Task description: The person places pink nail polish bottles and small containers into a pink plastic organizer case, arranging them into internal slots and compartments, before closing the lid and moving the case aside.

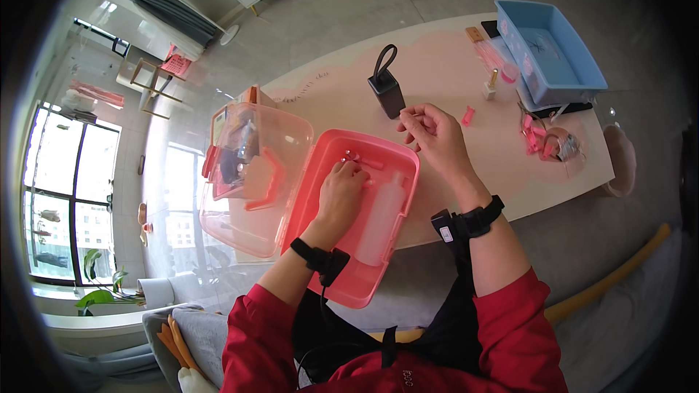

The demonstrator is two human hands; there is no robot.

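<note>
A pink plastic storage box (349, 278) with its clear lid (246, 234) hinged back to the left sits before me. My left hand (343, 194) reaches down inside it, fingertips by small pink and shiny pieces (349, 157); whether it grips one is hidden. Along the box's right side lies a translucent white bottle (380, 221). Above the box's far right corner hovers my right hand (434, 134), thumb near the curled fingers, and I cannot make out anything between them. Just beyond it stands a black power bank (386, 95) with a loop strap.
At the far right stands a blue plastic bin (551, 60). Near it are a small bottle with a gold cap (490, 87), pink clips (532, 134), and a roll of tape (562, 144). A lone pink clip (468, 115) lies on the table (437, 54). Boxes (256, 95) stand behind the lid.
</note>
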